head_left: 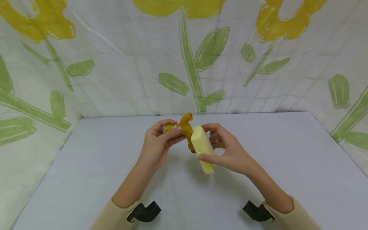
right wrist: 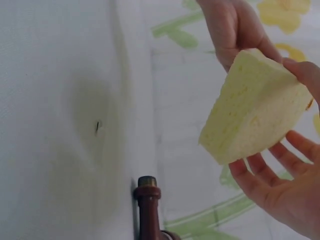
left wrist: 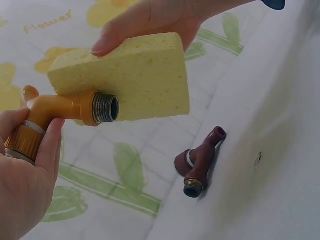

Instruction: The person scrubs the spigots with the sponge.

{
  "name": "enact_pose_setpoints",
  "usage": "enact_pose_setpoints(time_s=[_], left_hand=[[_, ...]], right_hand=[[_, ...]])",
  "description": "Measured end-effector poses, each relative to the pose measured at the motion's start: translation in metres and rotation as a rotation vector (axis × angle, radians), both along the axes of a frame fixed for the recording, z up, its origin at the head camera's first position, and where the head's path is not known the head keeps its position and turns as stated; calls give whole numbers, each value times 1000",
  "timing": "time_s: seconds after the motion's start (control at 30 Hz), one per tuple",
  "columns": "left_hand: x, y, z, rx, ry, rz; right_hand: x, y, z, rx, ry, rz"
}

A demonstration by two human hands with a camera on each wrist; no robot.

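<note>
A yellow faucet [head_left: 186,128] with a threaded end is held up above the table by my left hand [head_left: 155,142], whose thumb and fingers grip its ribbed knob [left wrist: 24,139]. My right hand [head_left: 231,150] holds a pale yellow sponge [head_left: 202,145] by its edges, thumb on one side and fingers on the other. The sponge lies right up against the faucet's body in the head view; the left wrist view shows it behind the threaded end. In the right wrist view the sponge [right wrist: 255,110] hides most of the faucet.
A dark red faucet [left wrist: 201,162] lies on the white table [head_left: 86,179] and is hardly visible in the head view, behind the right hand. A small dark mark [left wrist: 259,159] shows on the tabletop. Behind the table hangs a flower-painted sheet [head_left: 129,64].
</note>
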State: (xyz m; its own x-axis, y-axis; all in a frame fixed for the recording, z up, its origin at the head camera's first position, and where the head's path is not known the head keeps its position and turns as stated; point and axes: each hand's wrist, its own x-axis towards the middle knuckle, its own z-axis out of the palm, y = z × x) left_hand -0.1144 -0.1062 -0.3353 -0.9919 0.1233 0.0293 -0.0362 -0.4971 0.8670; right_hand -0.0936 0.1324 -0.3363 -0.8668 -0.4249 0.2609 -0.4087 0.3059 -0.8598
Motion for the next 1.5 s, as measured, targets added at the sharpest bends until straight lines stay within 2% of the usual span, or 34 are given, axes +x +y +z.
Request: enact_pose_setpoints(time_s=[0.37, 0.8, 1.07, 1.3, 1.5], left_hand=[[-2, -2, 5, 49, -29, 27], [-1, -2, 5, 28, 4, 38], [0, -1, 5, 56, 27, 109], [2, 1, 4, 65, 33, 89], [2, 2, 5, 89, 42, 134]], right_hand=[[0, 4, 1, 57, -74, 21], [0, -5, -1, 93, -172, -132], [1, -4, 3, 146, -138, -87], [0, -5, 0, 167, -153, -172], [1, -8, 2, 174, -165, -172]])
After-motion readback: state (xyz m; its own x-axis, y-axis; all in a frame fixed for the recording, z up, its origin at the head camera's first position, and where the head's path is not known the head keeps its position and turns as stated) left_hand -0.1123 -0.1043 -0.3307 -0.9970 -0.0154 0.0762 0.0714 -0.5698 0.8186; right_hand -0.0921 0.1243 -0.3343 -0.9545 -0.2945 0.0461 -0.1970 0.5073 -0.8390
